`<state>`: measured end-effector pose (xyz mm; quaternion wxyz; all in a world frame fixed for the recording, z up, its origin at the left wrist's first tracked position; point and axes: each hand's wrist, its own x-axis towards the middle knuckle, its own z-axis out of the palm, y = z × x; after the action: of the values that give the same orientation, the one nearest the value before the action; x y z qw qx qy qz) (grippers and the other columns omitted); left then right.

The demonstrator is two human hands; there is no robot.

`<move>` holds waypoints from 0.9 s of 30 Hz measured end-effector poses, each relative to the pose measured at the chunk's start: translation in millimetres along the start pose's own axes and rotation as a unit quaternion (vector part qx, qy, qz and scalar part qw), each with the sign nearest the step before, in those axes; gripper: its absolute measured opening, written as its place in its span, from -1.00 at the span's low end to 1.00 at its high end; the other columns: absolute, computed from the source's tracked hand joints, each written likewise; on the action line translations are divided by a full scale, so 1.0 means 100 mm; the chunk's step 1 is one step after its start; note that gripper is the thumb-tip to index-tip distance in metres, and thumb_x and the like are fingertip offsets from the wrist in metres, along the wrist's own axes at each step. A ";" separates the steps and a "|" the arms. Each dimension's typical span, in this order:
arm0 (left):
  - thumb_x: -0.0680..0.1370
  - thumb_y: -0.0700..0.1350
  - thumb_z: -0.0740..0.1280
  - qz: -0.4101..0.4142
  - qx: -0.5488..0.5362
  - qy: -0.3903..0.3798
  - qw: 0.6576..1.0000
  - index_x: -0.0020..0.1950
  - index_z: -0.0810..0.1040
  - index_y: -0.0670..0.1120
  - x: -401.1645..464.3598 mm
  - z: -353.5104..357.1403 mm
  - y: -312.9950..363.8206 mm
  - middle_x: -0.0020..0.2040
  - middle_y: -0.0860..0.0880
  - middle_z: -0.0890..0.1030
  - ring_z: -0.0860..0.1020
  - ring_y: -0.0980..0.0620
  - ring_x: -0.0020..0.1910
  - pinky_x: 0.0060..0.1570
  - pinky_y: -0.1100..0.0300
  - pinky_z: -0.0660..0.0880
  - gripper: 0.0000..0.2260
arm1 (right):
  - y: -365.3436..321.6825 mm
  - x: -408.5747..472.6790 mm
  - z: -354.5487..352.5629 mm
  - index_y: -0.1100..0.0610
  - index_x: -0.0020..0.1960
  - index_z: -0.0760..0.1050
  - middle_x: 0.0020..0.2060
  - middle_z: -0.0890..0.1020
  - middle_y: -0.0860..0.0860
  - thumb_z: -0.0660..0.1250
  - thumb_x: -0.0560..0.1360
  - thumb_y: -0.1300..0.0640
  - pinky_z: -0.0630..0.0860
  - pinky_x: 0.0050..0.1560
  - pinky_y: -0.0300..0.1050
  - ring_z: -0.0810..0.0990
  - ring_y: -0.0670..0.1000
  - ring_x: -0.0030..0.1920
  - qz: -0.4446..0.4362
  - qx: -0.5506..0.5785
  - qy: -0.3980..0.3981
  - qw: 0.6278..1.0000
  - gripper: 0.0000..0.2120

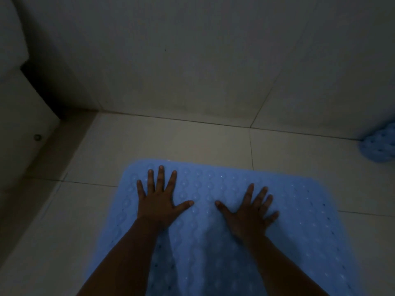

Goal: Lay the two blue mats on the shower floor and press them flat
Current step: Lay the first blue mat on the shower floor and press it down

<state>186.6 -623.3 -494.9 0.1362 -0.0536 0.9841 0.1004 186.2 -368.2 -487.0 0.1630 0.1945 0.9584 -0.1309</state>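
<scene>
A light blue bumpy mat (213, 242) with small holes lies spread on the pale tiled shower floor (171, 137), its far rounded edge a little short of the wall. My left hand (159, 201) rests palm down near the mat's far left corner, fingers spread. Palm down too, my right hand (249, 212) lies on the mat to the right, fingers apart. Both hands hold nothing. A second blue mat (379, 144) sits bunched at the right edge of the view, against the wall; only part of it shows.
A tiled wall (192, 60) rises just beyond the mat. On the left runs a brownish raised sill (53, 159) below a pale panel with a small round fitting (37, 137). The light is dim.
</scene>
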 end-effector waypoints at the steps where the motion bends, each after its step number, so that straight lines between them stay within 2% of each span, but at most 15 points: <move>1: 0.35 0.69 -0.13 -0.002 0.004 -0.006 1.000 0.57 -0.43 0.24 0.05 -0.01 0.01 0.57 0.00 -0.51 -0.50 -0.15 0.54 0.50 -0.36 -0.34 -0.03 | -0.01 0.04 -0.02 -0.07 0.60 -0.40 0.57 -0.44 0.10 -0.06 0.20 -0.75 -0.27 0.50 0.44 -0.39 0.20 0.59 0.003 -0.005 -0.007 1.000 0.24; 8: 0.28 0.71 -0.08 0.002 0.003 -0.069 0.998 0.61 -0.36 0.22 0.21 -0.14 0.04 0.60 -0.02 -0.45 -0.43 -0.17 0.58 0.50 -0.36 -0.33 0.06 | -0.03 0.19 -0.13 -0.09 0.59 -0.42 0.55 -0.48 0.09 -0.08 0.10 -0.78 -0.33 0.49 0.44 -0.42 0.21 0.58 0.010 0.005 -0.068 0.998 0.30; 10: 0.29 0.70 -0.08 0.008 0.004 -0.076 0.997 0.63 -0.30 0.17 0.19 -0.25 0.03 0.64 -0.03 -0.36 -0.36 -0.17 0.61 0.51 -0.35 -0.33 0.07 | -0.05 0.24 -0.23 -0.10 0.61 -0.35 0.57 -0.44 0.10 -0.04 0.09 -0.78 -0.30 0.49 0.45 -0.40 0.22 0.59 0.010 0.017 -0.096 0.995 0.32; 13: 0.39 0.60 -0.17 0.021 0.056 -0.038 0.997 0.67 -0.22 0.07 0.01 -0.38 0.10 0.68 -0.05 -0.14 -0.23 -0.14 0.64 0.54 -0.32 -0.26 -0.02 | 0.00 0.28 -0.54 -0.06 0.65 -0.16 0.64 -0.22 0.11 0.01 0.12 -0.77 -0.13 0.51 0.48 -0.19 0.25 0.63 -0.005 0.027 -0.135 0.990 0.30; 15: 0.41 0.57 -0.22 0.017 0.066 -0.045 0.997 0.67 -0.17 0.04 -0.18 -0.44 0.24 0.69 -0.05 -0.12 -0.26 -0.15 0.64 0.55 -0.31 -0.25 -0.04 | 0.10 0.26 -0.70 0.00 0.64 0.00 0.65 -0.02 0.12 0.01 0.12 -0.78 0.02 0.51 0.46 0.01 0.26 0.62 -0.017 -0.018 -0.146 0.989 0.31; 16: 0.41 0.56 -0.22 0.014 0.070 -0.062 0.996 0.67 -0.17 0.04 -0.28 -0.47 0.30 0.68 -0.05 -0.16 -0.30 -0.16 0.63 0.54 -0.31 -0.27 -0.05 | 0.14 0.25 -0.75 0.03 0.64 0.04 0.65 0.01 0.13 0.01 0.09 -0.79 0.07 0.51 0.44 0.07 0.26 0.61 -0.021 -0.042 -0.166 0.985 0.34; 19: 0.46 0.56 -0.18 0.017 0.095 -0.098 0.991 0.68 -0.17 0.04 -0.50 -0.61 0.48 0.66 -0.08 -0.25 -0.39 -0.20 0.59 0.53 -0.34 -0.28 -0.08 | 0.24 0.10 -0.80 0.04 0.65 -0.05 0.64 -0.15 0.14 0.12 0.06 -0.77 0.08 0.51 0.44 -0.06 0.31 0.62 -0.038 -0.062 -0.233 0.970 0.39; 24: 0.32 0.58 -0.30 -0.010 0.110 -0.112 0.988 0.68 -0.11 0.03 -0.63 -0.87 0.65 0.66 -0.08 -0.25 -0.39 -0.21 0.59 0.54 -0.31 -0.27 0.03 | 0.28 -0.03 -0.74 0.01 0.66 -0.16 0.63 -0.26 0.11 0.20 0.07 -0.74 0.10 0.48 0.48 -0.20 0.29 0.62 -0.035 -0.026 -0.210 0.977 0.41; 27: 0.48 0.54 -0.13 -0.021 0.113 -0.114 0.987 0.68 -0.11 0.04 -0.71 -0.98 0.67 0.66 -0.07 -0.26 -0.39 -0.21 0.59 0.56 -0.29 -0.26 -0.10 | 0.27 -0.05 -0.74 0.02 0.65 -0.22 0.62 -0.30 0.12 0.27 0.11 -0.70 0.12 0.48 0.46 -0.26 0.28 0.61 -0.038 -0.019 -0.219 0.975 0.40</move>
<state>220.3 -573.2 -370.1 0.2545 -0.0470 0.9659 -0.0091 182.4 -322.4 -422.8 0.3677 0.1212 0.9084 -0.1580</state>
